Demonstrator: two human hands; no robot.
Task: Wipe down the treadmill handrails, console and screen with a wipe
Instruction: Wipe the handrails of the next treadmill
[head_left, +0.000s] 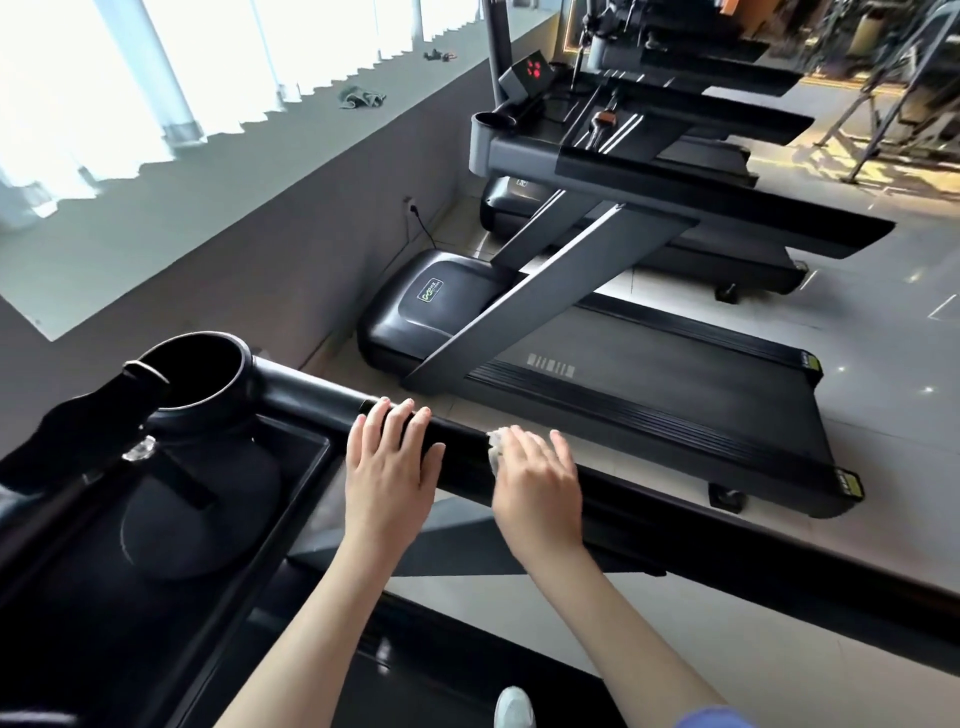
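Left hand (389, 467) is lying flat on the long black tubular handrail (462, 452), just right of the round black cup holder (248, 379). Its fingers are near straight and gripping nothing. Right hand (535, 483) is sitting further right of the cup holder on the same rail, fingers curling over the white crumpled wipe (494, 448) and pressing it onto the rail top. Wipe edge is showing at the thumb side.
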